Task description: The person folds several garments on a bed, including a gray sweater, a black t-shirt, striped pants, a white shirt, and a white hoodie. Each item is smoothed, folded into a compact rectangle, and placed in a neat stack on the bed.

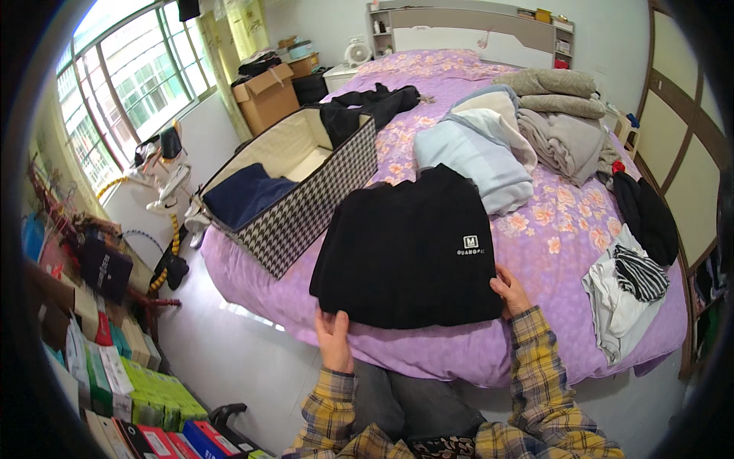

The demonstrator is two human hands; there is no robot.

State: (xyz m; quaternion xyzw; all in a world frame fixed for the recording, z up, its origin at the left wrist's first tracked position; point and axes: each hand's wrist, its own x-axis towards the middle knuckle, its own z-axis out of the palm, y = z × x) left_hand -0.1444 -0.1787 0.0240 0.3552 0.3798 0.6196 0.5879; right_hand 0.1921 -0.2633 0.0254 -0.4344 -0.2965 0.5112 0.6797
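A folded black garment (407, 258) with a small white logo lies at the near edge of the bed. My left hand (334, 339) touches its lower left corner, the thumb apart from the fingers. At the garment's right edge, my right hand (510, 291) has its thumb and fingers on the cloth. Left of the garment stands an open houndstooth fabric storage box (309, 212) with a cream lining. Folded dark blue cloth (246, 195) lies in its near end. Black clothing (367, 109) hangs over the box's far end onto the bed.
Folded light blue bedding (476, 155) and stacked grey-beige blankets (559, 126) lie on the floral purple bedspread (447, 361). White and striped clothes (625, 298) and a black garment (648, 212) are at the right. Boxes (166, 396) stand at the lower left; a cardboard carton (266, 100) is by the window.
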